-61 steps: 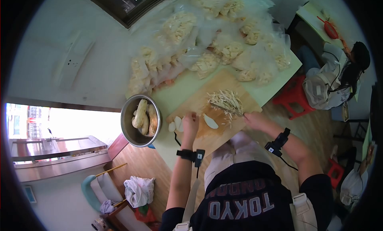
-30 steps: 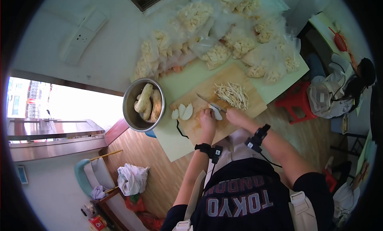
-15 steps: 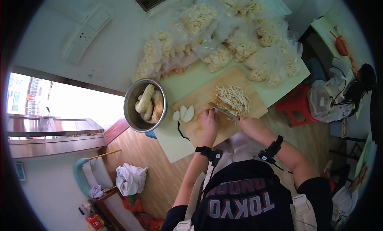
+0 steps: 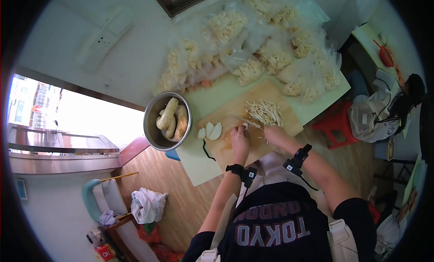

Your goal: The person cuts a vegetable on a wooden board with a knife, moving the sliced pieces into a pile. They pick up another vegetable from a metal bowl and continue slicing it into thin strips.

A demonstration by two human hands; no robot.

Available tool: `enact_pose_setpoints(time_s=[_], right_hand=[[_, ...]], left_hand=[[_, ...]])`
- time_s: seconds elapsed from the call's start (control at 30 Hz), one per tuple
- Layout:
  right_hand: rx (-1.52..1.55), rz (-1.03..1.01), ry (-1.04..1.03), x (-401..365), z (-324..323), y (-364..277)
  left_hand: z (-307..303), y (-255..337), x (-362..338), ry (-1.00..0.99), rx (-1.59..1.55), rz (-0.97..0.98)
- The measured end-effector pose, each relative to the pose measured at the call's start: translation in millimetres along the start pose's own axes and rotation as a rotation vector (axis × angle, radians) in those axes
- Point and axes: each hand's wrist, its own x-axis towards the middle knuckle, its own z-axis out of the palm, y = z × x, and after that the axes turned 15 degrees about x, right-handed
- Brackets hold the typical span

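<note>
On the wooden cutting board (image 4: 289,118), my right hand (image 4: 275,134) is closed around the handle of a knife (image 4: 250,122). The blade points left, toward my left hand (image 4: 240,139), whose fingers are bent over a small pale piece (image 4: 245,126) beside the blade. Behind the knife lies a pile of thin pale strips (image 4: 265,112). White, cut vegetable pieces (image 4: 213,131) rest at the board's left side. To the left, a metal bowl (image 4: 153,136) holds several long, pale brown root vegetables (image 4: 168,113).
Many clear plastic bags of pale cut pieces (image 4: 249,71) cover the back of the light green table (image 4: 195,168). A red stool (image 4: 335,127) with a bag (image 4: 368,115) stands at the right. A white plastic bag (image 4: 148,204) lies lower left.
My right hand and the knife have shifted slightly left, and the blade lies flatter. My left hand has moved a little down. The view has tilted slightly.
</note>
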Motion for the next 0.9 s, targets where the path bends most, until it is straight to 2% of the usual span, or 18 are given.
enact_pose_setpoints(time_s=[0.07,0.13,0.33,0.57,0.63,0.8,0.9], right_hand=[[-0.014,-0.041,0.010,-4.4,-7.3,0.6],[-0.051,0.051,-0.069,-20.8,-16.0,-7.6],[-0.160,0.045,-0.072,-40.4,-20.0,-14.2],[-0.078,-0.023,0.019,-17.1,-5.2,-0.2],[-0.024,0.053,-0.081,-1.0,-2.7,4.7],[-0.107,0.052,-0.072,-25.5,-19.7,-1.0],[-0.153,0.048,-0.071,-41.5,-29.8,-6.2]], left_hand=[[2.9,-1.7,0.5,0.007,-0.006,-0.004],[6.8,-2.3,0.7,0.012,-0.017,-0.016],[6.1,-2.7,-1.5,0.066,-0.013,0.016],[13.8,-4.9,-1.6,0.053,-0.040,-0.018],[11.9,-6.2,-1.4,0.081,-0.046,0.005],[11.9,-9.2,-2.7,0.096,-0.052,0.080],[6.2,-4.8,-3.7,0.066,-0.043,0.048]])
